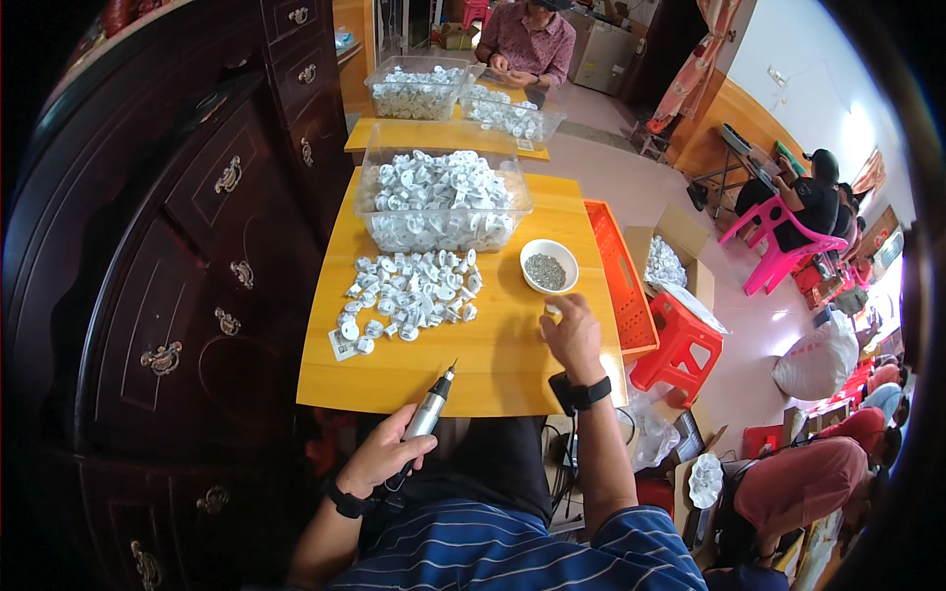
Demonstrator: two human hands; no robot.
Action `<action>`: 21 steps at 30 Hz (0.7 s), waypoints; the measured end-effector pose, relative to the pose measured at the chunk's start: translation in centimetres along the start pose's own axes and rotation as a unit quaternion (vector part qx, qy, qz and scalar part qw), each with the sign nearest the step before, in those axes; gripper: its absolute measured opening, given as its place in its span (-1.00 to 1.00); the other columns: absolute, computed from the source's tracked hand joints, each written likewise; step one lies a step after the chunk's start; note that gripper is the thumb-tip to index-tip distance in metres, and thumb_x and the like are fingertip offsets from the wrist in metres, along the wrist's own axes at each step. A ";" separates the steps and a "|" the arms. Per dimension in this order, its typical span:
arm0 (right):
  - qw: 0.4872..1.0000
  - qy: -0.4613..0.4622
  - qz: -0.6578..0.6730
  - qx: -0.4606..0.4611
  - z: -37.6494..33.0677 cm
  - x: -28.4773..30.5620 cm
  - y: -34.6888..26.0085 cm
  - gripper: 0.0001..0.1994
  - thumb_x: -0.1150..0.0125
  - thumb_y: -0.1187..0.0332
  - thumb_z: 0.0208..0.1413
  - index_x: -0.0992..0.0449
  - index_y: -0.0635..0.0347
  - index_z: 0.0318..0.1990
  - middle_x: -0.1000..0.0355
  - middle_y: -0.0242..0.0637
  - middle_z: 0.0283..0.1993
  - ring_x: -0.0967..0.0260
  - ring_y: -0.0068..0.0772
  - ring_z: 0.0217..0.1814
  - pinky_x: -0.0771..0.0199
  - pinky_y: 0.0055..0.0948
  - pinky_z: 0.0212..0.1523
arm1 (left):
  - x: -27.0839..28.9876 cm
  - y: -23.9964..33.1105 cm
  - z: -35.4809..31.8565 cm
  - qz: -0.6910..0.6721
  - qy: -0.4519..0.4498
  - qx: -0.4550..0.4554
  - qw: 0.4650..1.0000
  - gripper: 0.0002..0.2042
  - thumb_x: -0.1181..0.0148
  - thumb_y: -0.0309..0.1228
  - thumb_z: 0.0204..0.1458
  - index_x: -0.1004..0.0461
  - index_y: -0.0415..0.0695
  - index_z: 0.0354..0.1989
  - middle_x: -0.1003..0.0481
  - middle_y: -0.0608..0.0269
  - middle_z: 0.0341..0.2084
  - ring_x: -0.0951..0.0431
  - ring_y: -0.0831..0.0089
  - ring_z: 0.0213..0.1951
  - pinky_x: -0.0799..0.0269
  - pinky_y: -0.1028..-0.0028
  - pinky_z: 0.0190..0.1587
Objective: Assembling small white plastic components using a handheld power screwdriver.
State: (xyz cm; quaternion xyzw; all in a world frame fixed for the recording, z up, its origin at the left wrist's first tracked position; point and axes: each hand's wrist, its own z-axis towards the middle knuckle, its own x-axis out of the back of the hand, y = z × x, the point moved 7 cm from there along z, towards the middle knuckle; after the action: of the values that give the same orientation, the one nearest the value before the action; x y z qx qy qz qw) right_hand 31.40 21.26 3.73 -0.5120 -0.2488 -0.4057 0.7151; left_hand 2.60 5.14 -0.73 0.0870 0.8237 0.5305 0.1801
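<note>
In my left hand [390,449], low in front of the table, is a slim silver and black electric screwdriver [427,412], its bit pointing up and away. My right hand [575,340] is over the table's right side, just below a white bowl [527,280] of small grey metal pieces [545,272], probably screws. Its fingers are bent together around something small and pale that I cannot make out. Left of the bowl lies a loose pile of small white plastic parts [419,293]. Behind the pile stands a clear plastic bin [379,222] heaped with more of them.
The yellow table [473,379] has an orange crate [619,281] and a red stool [678,345] on its right. Dark wooden drawers [212,227] flank its left. A person [532,44] sits beyond two more filled bins [419,98]. Other people [813,212] work at the right.
</note>
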 end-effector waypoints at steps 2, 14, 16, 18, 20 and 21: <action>0.999 0.039 -0.028 0.025 2.3 1.3 -0.2 -0.80 -0.34 0.37 -0.03 -0.63 0.09 -0.20 -0.53 -0.11 -0.12 -0.55 0.04 -0.18 -0.56 -0.08 -0.17 | 0.1 0.1 -0.1 0.008 0.003 -0.001 1.000 -0.53 -0.25 -0.36 0.18 -0.30 -0.22 0.21 -0.41 0.39 -0.47 -0.43 0.66 -0.53 -0.35 0.62 -0.50; 0.960 -0.145 -0.238 -0.025 12.0 -7.2 4.6 -0.82 -0.25 0.23 0.00 -0.68 -0.01 -0.26 -0.62 -0.10 -0.23 -0.59 -0.03 -0.16 -0.60 -0.12 -0.14 | 0.5 -0.7 -0.6 0.007 -0.005 0.015 1.000 -0.49 -0.19 -0.43 0.18 -0.21 -0.24 0.29 -0.40 0.38 -0.40 -0.44 0.67 -0.51 -0.39 0.65 -0.51; 0.962 -0.141 -0.233 -0.027 12.0 -7.4 4.2 -0.83 -0.23 0.24 0.01 -0.68 -0.02 -0.29 -0.62 -0.12 -0.23 -0.59 -0.04 -0.16 -0.60 -0.12 -0.15 | 0.7 -0.4 -0.9 0.007 0.006 0.015 1.000 -0.49 -0.19 -0.43 0.19 -0.21 -0.24 0.29 -0.40 0.38 -0.40 -0.43 0.68 -0.51 -0.40 0.65 -0.51; 0.963 -0.141 -0.226 -0.029 11.7 -7.3 4.0 -0.84 -0.23 0.24 0.01 -0.68 -0.03 -0.30 -0.62 -0.12 -0.23 -0.59 -0.04 -0.16 -0.60 -0.11 -0.15 | 0.8 -0.4 -0.9 0.006 0.014 0.015 1.000 -0.49 -0.19 -0.43 0.19 -0.21 -0.24 0.29 -0.40 0.38 -0.40 -0.43 0.68 -0.51 -0.40 0.65 -0.50; 0.965 -0.141 -0.220 -0.033 11.7 -7.2 4.0 -0.85 -0.23 0.25 0.00 -0.68 -0.03 -0.31 -0.61 -0.13 -0.24 -0.58 -0.04 -0.16 -0.60 -0.11 -0.15 | 0.9 -0.6 -0.7 0.001 0.018 0.011 1.000 -0.54 -0.26 -0.36 0.17 -0.30 -0.21 0.19 -0.41 0.39 -0.45 -0.43 0.67 -0.53 -0.37 0.63 -0.52; 0.964 -0.139 -0.225 -0.038 11.7 -7.1 4.1 -0.85 -0.23 0.25 0.00 -0.67 -0.03 -0.33 -0.61 -0.12 -0.25 -0.58 -0.04 -0.16 -0.60 -0.11 -0.15 | 1.0 -0.6 -0.6 0.000 0.019 0.010 1.000 -0.54 -0.26 -0.36 0.17 -0.30 -0.21 0.19 -0.41 0.39 -0.45 -0.43 0.67 -0.53 -0.37 0.63 -0.52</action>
State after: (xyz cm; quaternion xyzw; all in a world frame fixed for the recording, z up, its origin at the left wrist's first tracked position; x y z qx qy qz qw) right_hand 31.63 35.10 0.25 -0.5212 -0.4383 -0.4903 0.5439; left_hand 1.46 4.68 -1.29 0.0784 0.8321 0.5242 0.1634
